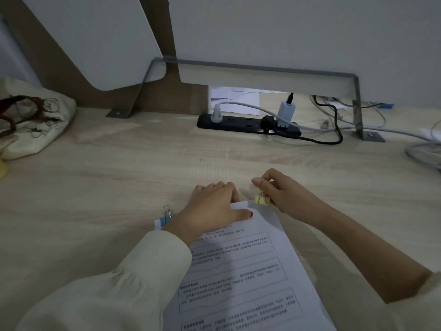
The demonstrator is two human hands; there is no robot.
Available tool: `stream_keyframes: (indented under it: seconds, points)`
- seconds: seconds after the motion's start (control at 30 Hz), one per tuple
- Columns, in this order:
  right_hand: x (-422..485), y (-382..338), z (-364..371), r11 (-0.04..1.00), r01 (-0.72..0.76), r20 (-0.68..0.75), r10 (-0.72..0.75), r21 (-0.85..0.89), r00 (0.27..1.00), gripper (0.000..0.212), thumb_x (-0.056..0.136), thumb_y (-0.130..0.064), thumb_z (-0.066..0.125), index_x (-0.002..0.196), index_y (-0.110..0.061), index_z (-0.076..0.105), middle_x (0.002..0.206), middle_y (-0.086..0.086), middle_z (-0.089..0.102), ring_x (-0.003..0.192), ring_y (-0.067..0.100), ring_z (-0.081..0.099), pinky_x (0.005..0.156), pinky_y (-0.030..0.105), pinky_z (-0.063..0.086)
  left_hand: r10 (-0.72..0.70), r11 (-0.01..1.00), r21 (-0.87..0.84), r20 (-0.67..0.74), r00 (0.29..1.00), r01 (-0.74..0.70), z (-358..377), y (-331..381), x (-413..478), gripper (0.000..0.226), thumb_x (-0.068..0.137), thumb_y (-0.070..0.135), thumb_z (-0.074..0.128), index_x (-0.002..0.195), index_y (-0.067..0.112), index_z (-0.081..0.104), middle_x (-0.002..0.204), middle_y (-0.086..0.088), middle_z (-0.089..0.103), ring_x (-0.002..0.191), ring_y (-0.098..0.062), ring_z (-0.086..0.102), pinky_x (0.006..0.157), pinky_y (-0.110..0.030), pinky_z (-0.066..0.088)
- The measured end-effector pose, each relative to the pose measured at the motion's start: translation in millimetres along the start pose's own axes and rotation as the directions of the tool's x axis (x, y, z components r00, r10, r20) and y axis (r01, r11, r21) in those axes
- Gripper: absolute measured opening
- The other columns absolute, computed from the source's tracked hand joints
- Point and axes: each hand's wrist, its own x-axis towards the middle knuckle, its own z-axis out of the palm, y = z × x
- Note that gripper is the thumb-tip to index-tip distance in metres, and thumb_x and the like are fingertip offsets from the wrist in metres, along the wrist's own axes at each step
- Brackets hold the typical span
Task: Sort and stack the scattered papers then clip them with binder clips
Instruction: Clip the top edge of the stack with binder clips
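Observation:
A stack of printed papers (243,271) lies on the wooden desk in front of me, tilted a little to the right. My left hand (214,206) presses flat on the stack's top edge, fingers spread. A blue binder clip (167,217) sits on the top left corner, handles up. My right hand (279,192) pinches the wire handles of a yellow binder clip (261,199) at the top right corner of the stack; whether its jaws are around the paper I cannot tell.
A black power strip (248,125) with plugs and cables lies at the back under a grey metal bracket (262,68). A cream cloth bag (31,123) rests at the far left. More cables (422,151) coil at the right edge. Light wooden desk (107,187) all around.

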Motion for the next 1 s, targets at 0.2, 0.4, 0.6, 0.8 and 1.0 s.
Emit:
stream_keyframes:
  seconds: [0.2, 0.4, 0.6, 0.8, 1.0]
  points:
    - [5, -3, -1, 0.996, -0.010, 0.149, -0.003, 0.087, 0.989, 0.024, 0.084, -0.032, 0.063, 0.089, -0.009, 0.066, 0.064, -0.004, 0.064, 0.047, -0.003, 0.054, 0.048, 0.010, 0.042, 0.055, 0.998, -0.030, 0.068, 0.996, -0.053, -3, 0, -1, 0.029, 0.087, 0.046, 0.050, 0.102, 0.022, 0.055, 0.110, 0.004, 0.046, 0.093, -0.011, 0.041, 0.094, -0.029, 0.030]
    - [8, -4, -15, 0.988, -0.078, 0.266, 0.041, 0.130, 0.963, 0.017, 0.086, -0.018, 0.063, 0.089, -0.004, 0.071, 0.073, 0.005, 0.067, 0.058, 0.005, 0.059, 0.055, 0.010, 0.048, 0.033, 0.982, -0.189, 0.130, 0.991, -0.008, -5, 0, 3, 0.023, 0.087, 0.042, 0.052, 0.098, 0.023, 0.059, 0.096, 0.007, 0.059, 0.092, -0.015, 0.058, 0.083, -0.032, 0.045]
    - [9, -3, -12, 0.996, 0.053, 0.207, -0.067, 0.073, 0.976, 0.018, 0.084, -0.008, 0.062, 0.100, -0.016, 0.064, 0.077, 0.003, 0.064, 0.067, 0.005, 0.058, 0.061, 0.014, 0.046, 0.066, 0.920, -0.391, 0.138, 0.988, -0.007, -4, -2, 6, 0.022, 0.088, 0.037, 0.054, 0.092, 0.019, 0.065, 0.084, 0.001, 0.062, 0.080, -0.016, 0.058, 0.075, -0.031, 0.045]
    - [6, -3, -10, 0.993, 0.117, 0.244, -0.120, 0.026, 0.962, 0.025, 0.082, -0.015, 0.066, 0.107, -0.020, 0.065, 0.095, 0.004, 0.070, 0.085, 0.010, 0.063, 0.077, 0.013, 0.047, 0.076, 0.898, -0.438, 0.058, 0.995, -0.043, 2, -6, 4, 0.023, 0.085, 0.038, 0.058, 0.100, 0.023, 0.067, 0.095, -0.002, 0.069, 0.088, -0.016, 0.063, 0.084, -0.037, 0.048]
    - [5, -9, -16, 0.971, 0.172, 0.215, -0.134, -0.168, 0.967, 0.023, 0.080, -0.036, 0.066, 0.100, -0.025, 0.068, 0.100, -0.005, 0.064, 0.089, 0.005, 0.060, 0.080, 0.020, 0.048, 0.075, 0.887, -0.458, 0.009, 0.997, -0.063, 4, -6, 5, 0.024, 0.083, 0.040, 0.058, 0.091, 0.019, 0.069, 0.091, -0.012, 0.069, 0.080, -0.026, 0.062, 0.074, -0.041, 0.046]
